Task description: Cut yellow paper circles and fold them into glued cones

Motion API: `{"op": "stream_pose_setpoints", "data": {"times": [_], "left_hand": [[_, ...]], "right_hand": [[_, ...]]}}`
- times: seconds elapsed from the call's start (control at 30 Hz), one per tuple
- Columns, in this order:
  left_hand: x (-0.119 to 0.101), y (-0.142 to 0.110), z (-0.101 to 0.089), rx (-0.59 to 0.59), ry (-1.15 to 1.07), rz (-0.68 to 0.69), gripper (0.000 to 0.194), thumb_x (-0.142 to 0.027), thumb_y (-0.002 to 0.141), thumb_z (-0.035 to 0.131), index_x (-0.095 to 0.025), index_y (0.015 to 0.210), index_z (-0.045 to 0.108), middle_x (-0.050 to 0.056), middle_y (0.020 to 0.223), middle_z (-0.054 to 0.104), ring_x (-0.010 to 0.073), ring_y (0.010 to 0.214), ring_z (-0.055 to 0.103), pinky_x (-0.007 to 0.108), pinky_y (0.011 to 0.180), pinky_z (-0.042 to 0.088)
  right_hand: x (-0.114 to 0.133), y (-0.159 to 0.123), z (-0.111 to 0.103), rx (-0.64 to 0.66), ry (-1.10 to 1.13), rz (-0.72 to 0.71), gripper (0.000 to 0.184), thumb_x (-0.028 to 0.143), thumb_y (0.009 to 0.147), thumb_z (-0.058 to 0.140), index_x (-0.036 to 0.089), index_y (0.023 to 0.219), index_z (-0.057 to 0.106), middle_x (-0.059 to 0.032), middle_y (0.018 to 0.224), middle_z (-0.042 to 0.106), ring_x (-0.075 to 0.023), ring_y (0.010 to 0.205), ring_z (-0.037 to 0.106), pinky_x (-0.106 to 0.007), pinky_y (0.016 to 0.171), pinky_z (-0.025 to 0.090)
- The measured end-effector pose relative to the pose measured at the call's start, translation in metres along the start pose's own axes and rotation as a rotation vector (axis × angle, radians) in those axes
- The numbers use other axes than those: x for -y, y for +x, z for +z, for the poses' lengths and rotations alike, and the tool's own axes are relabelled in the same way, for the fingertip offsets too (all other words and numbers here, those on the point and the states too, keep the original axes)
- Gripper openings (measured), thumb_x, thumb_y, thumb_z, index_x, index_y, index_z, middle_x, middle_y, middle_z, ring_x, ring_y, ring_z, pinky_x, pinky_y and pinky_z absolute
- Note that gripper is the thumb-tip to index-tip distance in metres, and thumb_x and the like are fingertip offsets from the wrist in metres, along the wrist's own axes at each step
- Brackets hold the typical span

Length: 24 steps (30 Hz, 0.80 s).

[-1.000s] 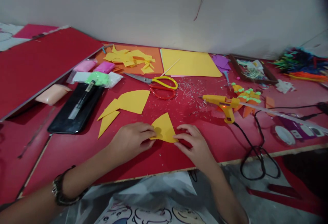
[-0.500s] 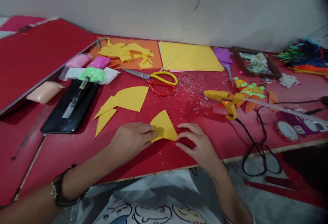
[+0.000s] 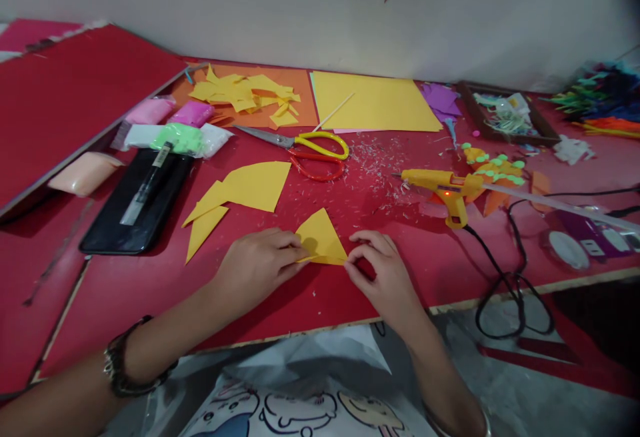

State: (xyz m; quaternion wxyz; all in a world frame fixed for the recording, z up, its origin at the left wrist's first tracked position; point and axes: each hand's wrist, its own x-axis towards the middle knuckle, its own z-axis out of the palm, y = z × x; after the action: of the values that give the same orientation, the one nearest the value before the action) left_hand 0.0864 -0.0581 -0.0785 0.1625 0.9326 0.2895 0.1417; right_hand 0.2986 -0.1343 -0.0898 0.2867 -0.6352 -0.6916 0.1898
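Observation:
A small yellow paper triangle [image 3: 321,235] lies on the red table [image 3: 400,250] near its front edge. My left hand [image 3: 257,263] pinches the triangle's left corner, fingers closed on it. At the paper's right corner, my right hand [image 3: 383,270] has its fingers curled and pinched on the edge. Two more yellow cut pieces [image 3: 240,193] lie just left and farther back.
Yellow and red scissors [image 3: 305,147], a yellow glue gun [image 3: 443,187] with black cord [image 3: 505,277], a black phone with a pen [image 3: 140,200], clay packets [image 3: 175,133], yellow scraps [image 3: 245,93], a yellow sheet [image 3: 373,100], a wooden tray [image 3: 505,117], pipe cleaners [image 3: 595,107], a raised red board [image 3: 65,103].
My right hand's fingers have curled in and pinched the triangle's right corner. The view has tilted slightly, and the paper stays between both hands.

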Motion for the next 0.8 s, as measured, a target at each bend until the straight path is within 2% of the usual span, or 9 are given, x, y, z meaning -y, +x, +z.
{"op": "stream_pose_setpoints", "data": {"times": [0.2,0.37,0.47,0.57,0.8], "left_hand": [[0.0016,-0.0002,0.0028,-0.014,0.023,0.014,0.039,-0.031,0.092,0.035,-0.019,0.080,0.070,0.003,0.084,0.067,0.0143,0.073,0.060,0.026,0.067,0.049],[0.0023,-0.0016,0.0057,-0.021,0.031,0.021,0.036,-0.030,0.092,0.036,-0.019,0.080,0.069,0.003,0.084,0.066,0.0145,0.074,0.060,0.026,0.066,0.049],[0.0010,-0.0040,0.0056,0.002,0.069,0.048,0.032,-0.029,0.091,0.037,-0.019,0.085,0.067,0.003,0.087,0.066,0.0162,0.076,0.060,0.029,0.066,0.049],[-0.0015,-0.0062,0.0045,0.009,0.107,0.079,0.027,-0.027,0.090,0.040,-0.019,0.091,0.066,0.003,0.091,0.067,0.0184,0.078,0.060,0.032,0.066,0.049],[-0.0057,-0.0026,0.0006,0.019,0.066,0.020,0.032,-0.028,0.090,0.038,-0.020,0.084,0.068,0.003,0.086,0.067,0.0169,0.077,0.062,0.030,0.068,0.050]], "right_hand": [[-0.0004,-0.0009,-0.0011,-0.038,-0.032,0.047,0.012,0.011,0.071,0.052,0.021,0.066,0.047,-0.0064,0.101,0.053,-0.0233,0.097,0.049,-0.040,0.084,0.038],[-0.0003,-0.0052,-0.0072,-0.083,0.016,0.053,0.015,0.008,0.073,0.049,0.021,0.081,0.051,-0.0059,0.097,0.053,-0.0207,0.095,0.050,-0.036,0.083,0.040],[0.0038,-0.0087,-0.0064,-0.053,0.061,0.003,0.014,0.014,0.077,0.053,0.022,0.088,0.054,-0.0060,0.098,0.053,-0.0195,0.095,0.050,-0.035,0.084,0.041],[0.0063,-0.0095,-0.0041,-0.003,0.021,-0.015,0.008,0.019,0.080,0.054,0.023,0.086,0.057,-0.0055,0.096,0.055,-0.0201,0.093,0.051,-0.036,0.083,0.041],[0.0039,-0.0060,-0.0045,0.004,0.045,0.000,0.008,0.017,0.081,0.052,0.022,0.079,0.059,-0.0044,0.093,0.058,-0.0191,0.091,0.053,-0.035,0.081,0.042]]}}
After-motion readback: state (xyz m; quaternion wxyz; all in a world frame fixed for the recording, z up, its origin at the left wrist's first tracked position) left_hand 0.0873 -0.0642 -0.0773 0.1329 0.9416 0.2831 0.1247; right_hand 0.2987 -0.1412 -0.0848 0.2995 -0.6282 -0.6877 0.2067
